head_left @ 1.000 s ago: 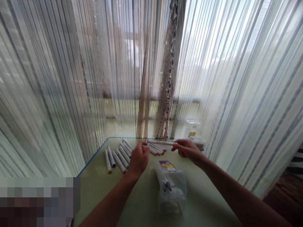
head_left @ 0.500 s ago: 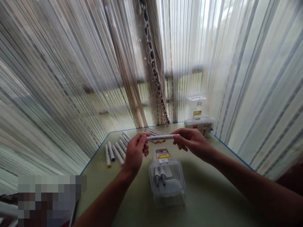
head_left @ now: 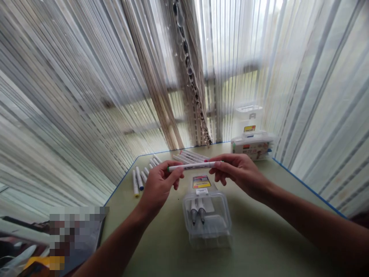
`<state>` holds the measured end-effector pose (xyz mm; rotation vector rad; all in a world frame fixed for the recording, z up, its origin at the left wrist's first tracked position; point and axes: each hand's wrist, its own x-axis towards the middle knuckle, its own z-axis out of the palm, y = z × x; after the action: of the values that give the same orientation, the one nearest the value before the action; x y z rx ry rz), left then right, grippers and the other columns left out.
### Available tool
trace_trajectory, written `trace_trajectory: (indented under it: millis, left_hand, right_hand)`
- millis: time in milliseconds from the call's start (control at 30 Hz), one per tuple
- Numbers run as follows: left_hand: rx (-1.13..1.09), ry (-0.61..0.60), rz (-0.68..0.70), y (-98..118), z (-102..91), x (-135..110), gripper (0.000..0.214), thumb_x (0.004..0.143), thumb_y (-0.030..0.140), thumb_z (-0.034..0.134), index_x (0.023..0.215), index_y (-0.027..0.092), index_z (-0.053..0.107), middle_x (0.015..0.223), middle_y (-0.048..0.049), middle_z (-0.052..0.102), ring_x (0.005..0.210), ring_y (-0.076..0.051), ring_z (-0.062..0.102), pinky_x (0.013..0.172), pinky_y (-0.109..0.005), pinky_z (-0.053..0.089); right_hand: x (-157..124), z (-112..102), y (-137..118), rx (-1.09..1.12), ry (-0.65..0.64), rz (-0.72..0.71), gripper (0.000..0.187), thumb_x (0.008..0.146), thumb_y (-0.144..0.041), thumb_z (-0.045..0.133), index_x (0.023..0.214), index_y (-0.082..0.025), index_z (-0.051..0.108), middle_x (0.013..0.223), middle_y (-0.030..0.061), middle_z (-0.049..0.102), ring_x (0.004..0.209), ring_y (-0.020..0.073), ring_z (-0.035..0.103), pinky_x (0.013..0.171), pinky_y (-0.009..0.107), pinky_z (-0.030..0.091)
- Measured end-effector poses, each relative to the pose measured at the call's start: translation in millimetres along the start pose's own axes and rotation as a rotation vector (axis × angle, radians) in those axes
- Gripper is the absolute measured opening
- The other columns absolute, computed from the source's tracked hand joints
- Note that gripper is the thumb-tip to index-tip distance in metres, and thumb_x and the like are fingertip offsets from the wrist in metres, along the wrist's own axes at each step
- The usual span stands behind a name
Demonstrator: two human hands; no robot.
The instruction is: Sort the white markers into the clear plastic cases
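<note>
A white marker (head_left: 197, 166) with green ends is held level between both hands, above the table. My left hand (head_left: 161, 181) pinches it near its left end, where a green tip shows. My right hand (head_left: 233, 169) grips the other end between thumb and fingers. Below the hands stands a clear plastic box (head_left: 207, 215), its lid folded back on the far side with a yellow label (head_left: 201, 182) on it. Two grey-tipped white markers (head_left: 193, 213) lie inside the box.
Behind my left hand lie several white markers (head_left: 135, 184), and more with red ends (head_left: 190, 156) lie farther back. A second clear case (head_left: 252, 144) stands at the back right. A string curtain (head_left: 115, 77) hangs around the table's blue edge (head_left: 311, 189). A dark flat object (head_left: 89, 238) is at lower left.
Both hands still hold the marker, now gripped farther in from its left end, so the green tip there shows. The view has shifted slightly.
</note>
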<state>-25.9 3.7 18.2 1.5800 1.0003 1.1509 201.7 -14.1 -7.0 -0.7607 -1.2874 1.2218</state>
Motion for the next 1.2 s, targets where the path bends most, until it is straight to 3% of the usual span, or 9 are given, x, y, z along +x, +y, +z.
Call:
trace_trajectory:
  millis: [133,300,733,1000,1200]
  left_hand:
    - [-0.089,0.002,0.002,-11,-1.2,-7,0.024,0.083,0.031,0.066,0.098,0.013,0.066,0.071,-0.0021,0.065,0.051,-0.007,0.051,0.049,-0.021,0.042]
    - [-0.058,0.004,0.014,-9,4.7,-16,0.022,0.083,0.03,0.066,0.097,0.012,0.067,0.069,-0.0021,0.066,0.051,-0.007,0.05,0.047,-0.019,0.041]
    - [-0.07,-0.03,0.003,-6,6.0,-21,0.024,0.084,0.03,0.066,0.099,0.011,0.066,0.068,-0.0027,0.066,0.049,-0.007,0.049,0.046,-0.02,0.039]
    - [-0.324,-0.039,-0.021,-10,4.6,-19,0.022,0.091,0.026,0.053,0.105,0.011,0.061,0.078,-0.006,0.067,0.053,-0.009,0.052,0.05,-0.022,0.042]
    - [-0.406,-0.028,-0.039,-10,2.8,-19,0.024,0.092,0.027,0.05,0.104,0.01,0.062,0.077,-0.0076,0.067,0.054,-0.012,0.054,0.05,-0.024,0.042]
  right_hand:
    - [-2,2,1,0.001,0.006,0.01,0.027,0.078,-0.031,0.073,0.096,-0.012,0.073,0.073,0.0076,0.072,0.055,0.0123,0.062,0.046,0.022,0.047]
    - [-5,4,-4,-0.09,0.033,0.012,0.024,0.073,-0.029,0.079,0.09,-0.013,0.074,0.06,0.0022,0.066,0.048,0.0094,0.056,0.044,0.021,0.046]
    - [-7,1,1,-0.044,0.041,0.043,0.013,0.077,-0.024,0.076,0.086,-0.015,0.072,0.067,0.0055,0.07,0.051,0.0118,0.06,0.044,0.021,0.046]
    - [-5,1,-5,0.035,0.074,0.1,0.017,0.081,-0.026,0.071,0.093,-0.014,0.075,0.071,0.0091,0.073,0.051,0.0127,0.063,0.043,0.019,0.045]
    - [-5,0,-8,0.081,0.019,0.119,0.023,0.087,-0.03,0.064,0.101,-0.015,0.074,0.079,0.0111,0.075,0.055,0.0151,0.066,0.044,0.022,0.047]
